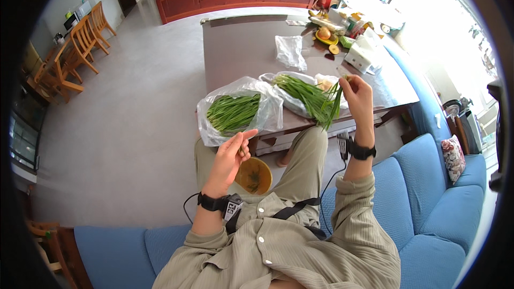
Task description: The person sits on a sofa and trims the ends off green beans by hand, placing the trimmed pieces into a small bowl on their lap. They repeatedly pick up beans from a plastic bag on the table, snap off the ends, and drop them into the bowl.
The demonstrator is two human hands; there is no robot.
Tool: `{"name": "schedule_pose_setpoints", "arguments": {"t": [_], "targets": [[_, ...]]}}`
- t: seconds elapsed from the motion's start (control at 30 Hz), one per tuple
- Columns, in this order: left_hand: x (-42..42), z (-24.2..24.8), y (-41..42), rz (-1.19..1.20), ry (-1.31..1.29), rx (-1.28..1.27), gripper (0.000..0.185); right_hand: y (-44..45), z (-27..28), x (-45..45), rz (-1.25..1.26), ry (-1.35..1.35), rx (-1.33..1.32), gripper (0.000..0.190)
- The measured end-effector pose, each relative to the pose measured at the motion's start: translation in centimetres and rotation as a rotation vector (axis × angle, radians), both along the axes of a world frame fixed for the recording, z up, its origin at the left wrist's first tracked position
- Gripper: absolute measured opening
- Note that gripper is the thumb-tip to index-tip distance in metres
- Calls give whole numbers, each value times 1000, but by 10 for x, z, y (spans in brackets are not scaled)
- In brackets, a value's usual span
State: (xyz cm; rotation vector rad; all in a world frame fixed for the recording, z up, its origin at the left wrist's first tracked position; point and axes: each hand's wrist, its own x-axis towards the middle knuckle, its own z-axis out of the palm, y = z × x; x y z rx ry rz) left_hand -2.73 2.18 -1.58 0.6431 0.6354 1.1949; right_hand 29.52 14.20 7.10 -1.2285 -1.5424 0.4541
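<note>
Raised over the table's front edge, my right hand (360, 95) pinches a few garlic chives (335, 102) by one end, their leaves hanging down. Just left of it, a loose bunch of garlic chives (299, 92) lies on an opened plastic bag (295, 106), its leaf tips overhanging the edge. Another clear plastic bag (271, 108) holds a neat heap of chives (233, 112). My left hand (229, 156) is in front of that bag, index finger extended and the other fingers curled around a small green bit. Below, between my knees, a yellow bowl (263, 176) contains green scraps.
On the brown table (237, 52) are a crumpled plastic bag (290, 52), a yellow plate of produce (327, 37) and a white tissue box (358, 57). A blue sofa (389, 192) surrounds me. Cables (330, 182) run from both wrist devices.
</note>
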Motion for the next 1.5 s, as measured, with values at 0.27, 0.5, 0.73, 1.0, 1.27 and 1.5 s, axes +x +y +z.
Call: {"name": "schedule_pose_setpoints", "arguments": {"t": [0.27,0.5,0.73,1.0,1.27,1.5], "targets": [[3,-4,0,-53,11,-69,41,158,-87,-36,-185,-890,72,11],[-5,3,9,21,-160,30,45,176,-146,-81,36,-804,-170,26],[-9,13,22,-5,-384,32,48,88,-96,-85,-17,-402,40,30],[9,10,17,5,-189,70,49,-85,-56,-142,609,267,-451,21],[10,12,0,71,258,186,49,-102,-70,-155,584,447,-497,15],[16,23,-7,460,919,464,13,-104,-72,-146,439,269,-377,14]]}}
